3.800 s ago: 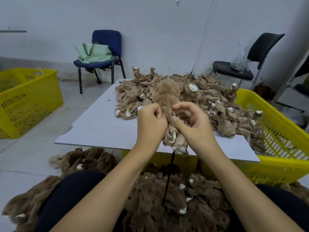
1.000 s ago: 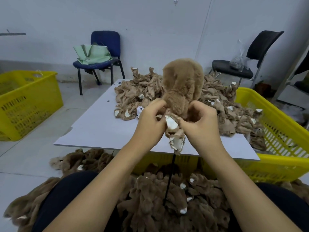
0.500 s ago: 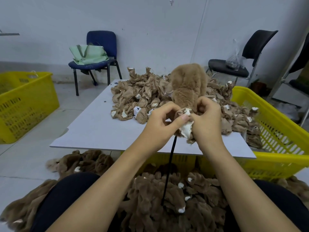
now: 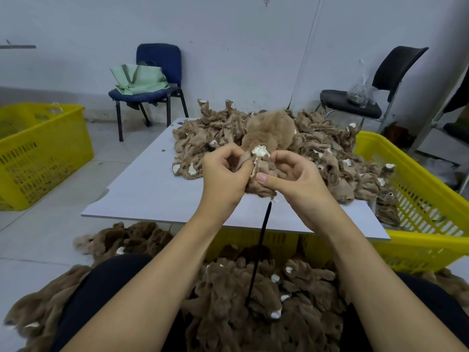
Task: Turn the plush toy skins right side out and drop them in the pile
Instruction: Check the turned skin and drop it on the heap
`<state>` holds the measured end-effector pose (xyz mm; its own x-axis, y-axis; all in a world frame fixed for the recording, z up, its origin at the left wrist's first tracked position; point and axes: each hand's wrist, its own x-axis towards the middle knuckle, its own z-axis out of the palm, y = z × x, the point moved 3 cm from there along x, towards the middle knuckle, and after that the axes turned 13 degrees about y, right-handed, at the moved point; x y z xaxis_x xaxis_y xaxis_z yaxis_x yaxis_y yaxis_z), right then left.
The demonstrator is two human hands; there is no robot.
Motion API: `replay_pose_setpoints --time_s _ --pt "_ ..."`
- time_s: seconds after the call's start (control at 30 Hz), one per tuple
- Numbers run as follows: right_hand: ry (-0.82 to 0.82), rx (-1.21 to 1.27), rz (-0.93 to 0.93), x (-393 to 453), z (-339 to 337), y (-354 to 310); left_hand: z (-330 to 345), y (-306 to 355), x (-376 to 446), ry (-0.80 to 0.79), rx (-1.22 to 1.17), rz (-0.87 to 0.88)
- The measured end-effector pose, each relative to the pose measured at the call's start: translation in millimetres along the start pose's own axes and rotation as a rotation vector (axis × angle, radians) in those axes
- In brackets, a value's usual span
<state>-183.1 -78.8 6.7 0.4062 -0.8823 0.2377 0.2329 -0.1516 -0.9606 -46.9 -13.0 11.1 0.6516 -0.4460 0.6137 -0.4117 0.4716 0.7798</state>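
Note:
I hold a tan plush toy skin [image 4: 270, 128] above the white table [image 4: 152, 189]; its furry body is turned out and points away from me. My left hand [image 4: 224, 174] and my right hand [image 4: 291, 177] both pinch its near end, where a white-lined limb [image 4: 258, 152] sticks up between my fingers. A black rod [image 4: 258, 252] rises from between my knees to just under the skin. Behind the skin lies a heap of inside-out skins [image 4: 330, 158]. A pile of furry turned skins [image 4: 253, 301] lies on the floor around my legs.
A yellow crate [image 4: 418, 199] stands at the table's right side, partly under it, with skins spilling over its rim. Another yellow crate [image 4: 38, 153] sits on the floor at left. A blue chair [image 4: 154, 80] with a green bag and a black chair [image 4: 375, 95] stand by the wall.
The furry body has come down from upright in front of me to lying low over the heap. My fingers have worked a white-lined limb out at the near end.

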Motion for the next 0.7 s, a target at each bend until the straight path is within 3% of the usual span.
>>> replay_pose_setpoints --time_s 0.23,0.5,0.7 --pt "0.180 -0.153 -0.230 1.3 -3.4 -9.9 3.5 -2.3 -6.3 -0.182 -0.229 -0.279" --pt "0.307 -0.122 -0.453 -7.8 8.0 -22.8 7.8 27.6 -2.4 -0.152 -0.176 0.022" --pt "0.360 -0.033 -0.419 -10.8 12.1 -14.9 7.3 34.9 -8.1 -0.140 -0.052 0.179"
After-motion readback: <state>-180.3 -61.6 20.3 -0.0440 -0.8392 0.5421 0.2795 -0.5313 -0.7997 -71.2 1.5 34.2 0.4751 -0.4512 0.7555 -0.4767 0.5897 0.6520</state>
